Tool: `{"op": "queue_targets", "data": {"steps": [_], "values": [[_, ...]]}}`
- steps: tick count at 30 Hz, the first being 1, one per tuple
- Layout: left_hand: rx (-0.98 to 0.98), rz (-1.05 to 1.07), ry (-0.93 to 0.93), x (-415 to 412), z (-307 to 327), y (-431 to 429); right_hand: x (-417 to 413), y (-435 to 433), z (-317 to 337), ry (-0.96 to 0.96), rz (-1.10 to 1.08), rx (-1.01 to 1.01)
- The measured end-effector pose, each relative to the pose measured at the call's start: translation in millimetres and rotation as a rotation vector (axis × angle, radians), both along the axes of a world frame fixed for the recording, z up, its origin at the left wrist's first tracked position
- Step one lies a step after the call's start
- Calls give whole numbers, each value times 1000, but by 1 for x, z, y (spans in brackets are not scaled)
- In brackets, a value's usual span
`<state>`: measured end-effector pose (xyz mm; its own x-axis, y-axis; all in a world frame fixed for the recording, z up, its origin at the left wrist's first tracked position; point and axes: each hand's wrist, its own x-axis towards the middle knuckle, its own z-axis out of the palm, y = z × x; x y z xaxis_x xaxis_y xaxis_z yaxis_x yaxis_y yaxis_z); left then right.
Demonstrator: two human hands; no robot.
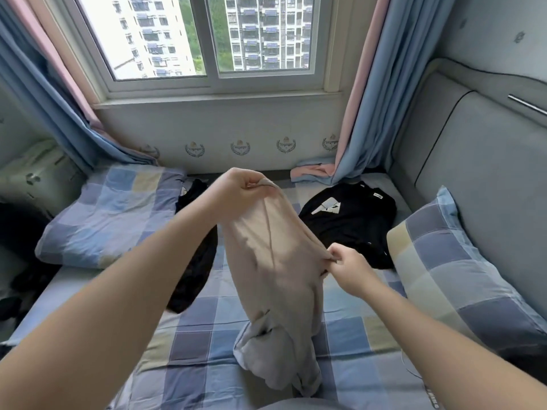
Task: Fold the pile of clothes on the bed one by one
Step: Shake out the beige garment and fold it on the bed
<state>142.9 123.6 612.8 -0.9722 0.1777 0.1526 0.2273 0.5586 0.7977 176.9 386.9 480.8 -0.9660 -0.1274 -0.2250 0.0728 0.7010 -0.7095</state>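
A beige garment (275,261) hangs in the air over the middle of the checked bed (207,344), its lower end bunched on the sheet. My left hand (239,184) pinches its top edge, raised high. My right hand (346,267) grips the garment's right edge, lower and nearer to me. A black shirt with a white print (352,220) lies spread flat on the bed to the right. Another black garment (195,255) lies crumpled to the left, partly hidden behind my left arm and the beige cloth.
A folded checked quilt (109,214) sits at the left of the bed. A checked pillow (453,276) leans by the padded headboard (473,179) on the right. Blue and pink curtains (370,113) hang beside the window, their ends resting on the bed's far edge.
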Motion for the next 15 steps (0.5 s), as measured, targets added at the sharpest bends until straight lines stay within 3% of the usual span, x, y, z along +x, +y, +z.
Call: {"op": "queue_targets", "data": {"steps": [3,5,7,9,12,15], "values": [[-189,96,83,-8,-8,-14,1,7,5,-29,-29,-232],[-291,280,181,-10,-17,-17,2,5,17,-4,-107,-388],[-275,477,203,-6,-24,-9,1,-1,33,0,-177,-541],[-255,537,231,5,-31,6,1,-7,52,-34,-259,-707],[-189,270,250,29,-40,33,4,-12,76,-45,-302,-916],[-181,-62,-67,52,-55,53,5,-13,87,-21,-274,-1005]]}}
